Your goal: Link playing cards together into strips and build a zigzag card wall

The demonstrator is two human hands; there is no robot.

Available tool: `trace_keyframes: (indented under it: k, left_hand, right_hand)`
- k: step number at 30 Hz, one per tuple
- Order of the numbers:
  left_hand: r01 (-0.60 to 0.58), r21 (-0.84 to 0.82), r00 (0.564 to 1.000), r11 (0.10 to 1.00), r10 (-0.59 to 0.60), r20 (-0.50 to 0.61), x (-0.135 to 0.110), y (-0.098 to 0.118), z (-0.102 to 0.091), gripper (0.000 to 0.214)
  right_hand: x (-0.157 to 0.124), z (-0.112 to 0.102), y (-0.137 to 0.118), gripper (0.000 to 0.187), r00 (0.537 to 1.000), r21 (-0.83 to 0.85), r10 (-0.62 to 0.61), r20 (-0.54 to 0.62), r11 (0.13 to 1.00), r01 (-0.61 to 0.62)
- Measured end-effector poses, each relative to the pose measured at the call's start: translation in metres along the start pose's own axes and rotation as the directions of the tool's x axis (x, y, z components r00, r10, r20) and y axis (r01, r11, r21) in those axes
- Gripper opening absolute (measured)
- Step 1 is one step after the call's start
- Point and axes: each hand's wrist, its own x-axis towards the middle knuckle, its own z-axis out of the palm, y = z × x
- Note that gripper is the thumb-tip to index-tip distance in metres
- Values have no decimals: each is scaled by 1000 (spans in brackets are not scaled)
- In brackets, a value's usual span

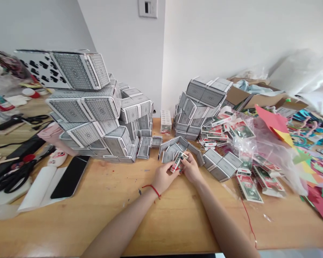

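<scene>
Both my hands meet over the middle of the table, closed around a small red, green and white playing card box (177, 162). My left hand (165, 175) grips it from the left, a red string bracelet (154, 190) on that wrist. My right hand (190, 167), with dark nail polish, has its fingers on the box's right side. Just beyond the hands, a chain of grey patterned playing card blocks (187, 143) stands in a bent line. Close to my right hand lie joined card blocks (222, 165). The underside of the box is hidden by my fingers.
Tall stacks of card blocks stand at left (88, 107) and right (204, 95). Card boxes (249, 186) and clear plastic lie on the right, near coloured paper (271, 123). A phone (71, 177) and black scissors (18, 175) lie on the left.
</scene>
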Motion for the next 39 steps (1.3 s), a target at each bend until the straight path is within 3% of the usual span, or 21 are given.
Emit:
trace_keyframes:
  k: [6,12,16,19,22,25,28,33,36,39]
  left_hand:
    - [-148,95,958,984,166,-234,1,-4,-4,16]
    - [-185,60,941,981,194,-279,1,-4,-7,10]
    - [-213,78,935,974,226,-273,1,-4,-9,10]
    - [-213,96,924,972,232,-303,2,-4,-12,10]
    - [-233,144,908,962,268,-321,3,0,-14,9]
    - [-328,179,889,928,367,-274,2,5,-14,9]
    - [-435,173,878,884,458,-136,-2,10,-11,11]
    - [-482,216,876,849,474,91,-7,11,-9,14]
    - [-454,341,890,823,437,130,-5,8,-12,13]
    - [-359,450,925,818,376,55,0,3,-15,12]
  right_hand:
    - [0,-7,-6,24,1000,70,4,19,998,-5]
    - [-1,-6,-6,24,1000,86,12,24,996,-14]
    - [-2,-8,-9,23,999,-142,5,37,990,0]
    - [-3,-12,-12,23,999,-449,-19,40,893,35]
    - [-5,-14,-14,27,999,-576,3,43,817,22]
    - [-4,-15,-13,30,1000,-538,-2,-23,843,-11]
    - [-1,-16,-11,32,997,-396,-3,-79,918,-28]
    - [2,-20,-12,27,994,-105,63,-88,992,-72]
    - [0,-18,-15,22,993,-36,76,-91,996,-80]
    - [-2,-14,-20,25,990,-4,76,-117,997,-77]
